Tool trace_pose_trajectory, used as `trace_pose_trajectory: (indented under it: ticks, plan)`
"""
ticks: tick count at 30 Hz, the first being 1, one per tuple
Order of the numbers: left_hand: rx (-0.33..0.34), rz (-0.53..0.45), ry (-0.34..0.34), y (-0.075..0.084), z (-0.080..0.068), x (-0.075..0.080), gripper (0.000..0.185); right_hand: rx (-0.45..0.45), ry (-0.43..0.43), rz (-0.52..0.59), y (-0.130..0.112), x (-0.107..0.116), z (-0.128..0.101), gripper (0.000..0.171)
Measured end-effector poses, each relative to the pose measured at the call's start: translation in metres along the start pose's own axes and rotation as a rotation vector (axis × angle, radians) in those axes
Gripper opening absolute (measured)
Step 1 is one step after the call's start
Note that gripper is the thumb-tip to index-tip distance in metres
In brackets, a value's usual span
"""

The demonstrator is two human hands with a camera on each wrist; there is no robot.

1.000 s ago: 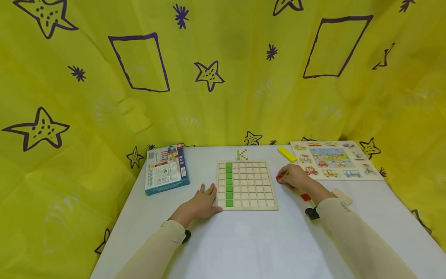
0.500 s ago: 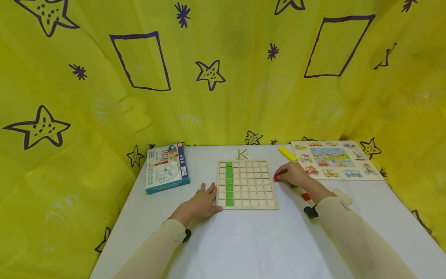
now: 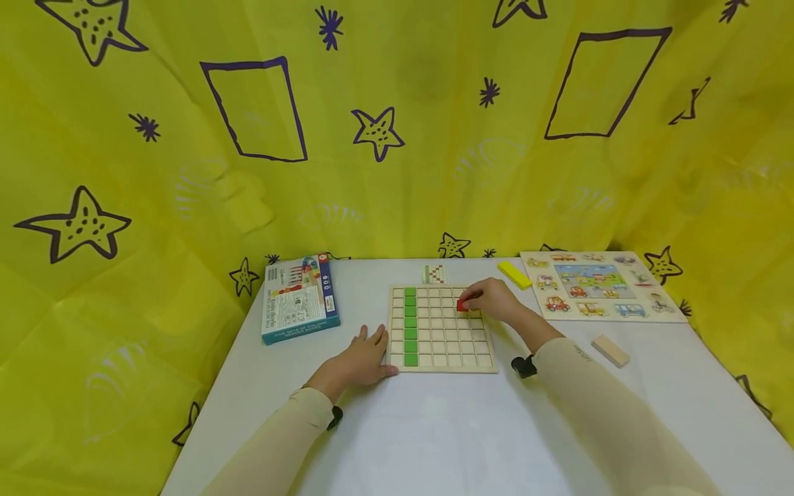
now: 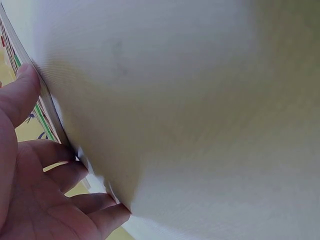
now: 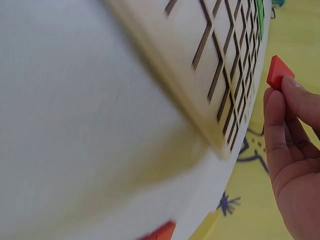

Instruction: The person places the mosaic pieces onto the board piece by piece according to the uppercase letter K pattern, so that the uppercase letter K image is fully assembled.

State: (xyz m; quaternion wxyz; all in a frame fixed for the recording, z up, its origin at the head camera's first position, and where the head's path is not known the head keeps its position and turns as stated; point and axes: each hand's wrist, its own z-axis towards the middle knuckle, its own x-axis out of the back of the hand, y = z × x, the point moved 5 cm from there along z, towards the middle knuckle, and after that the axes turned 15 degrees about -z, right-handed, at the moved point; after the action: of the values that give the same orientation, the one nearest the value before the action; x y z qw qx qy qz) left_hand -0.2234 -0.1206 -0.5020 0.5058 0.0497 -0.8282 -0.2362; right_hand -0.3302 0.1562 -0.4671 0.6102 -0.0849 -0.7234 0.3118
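Two hands work at the square wooden grid board [image 3: 440, 329] on the white table [image 3: 434, 427]. The left hand [image 3: 362, 358] lies flat with straight, spread fingers [image 4: 60, 150] on the table, its fingertips touching the board's left edge beside the column of green tiles [image 3: 409, 325]. The right hand [image 3: 493, 300] pinches a small red square tile [image 3: 462, 305] between curled fingertips, holding it over the upper right cells of the board. Only the right wrist view shows that the tile [image 5: 278, 72] is clear of the board, held above the slotted cells, and it catches a second red piece [image 5: 160, 232] on the table at its bottom edge; the head view hides that piece but takes in the blue game box [image 3: 300, 298], the yellow block [image 3: 514, 273], the vehicle picture puzzle [image 3: 598, 284] and the plain wooden block [image 3: 611, 350]. Half a second ago the right hand held the red tile off the board's right side; it has since moved left over the grid, while the left hand has stayed put.
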Motion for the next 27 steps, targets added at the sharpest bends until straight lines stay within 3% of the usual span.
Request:
trace_pose_trajectory:
  ticks: [9,17,27]
  plan:
    - [-0.007,0.014,0.006,0.003,-0.001,-0.002,0.090,0.035,-0.049,-0.003,-0.036,-0.027,0.013,0.010]
    - [0.004,0.005,0.003,0.000,0.000,-0.001,0.091,0.051,-0.077,-0.001,-0.050,-0.051,0.022,0.007]
    - [0.001,0.012,0.007,-0.001,0.002,0.000,0.090,0.128,-0.081,-0.105,-0.067,-0.057,0.021,0.009]
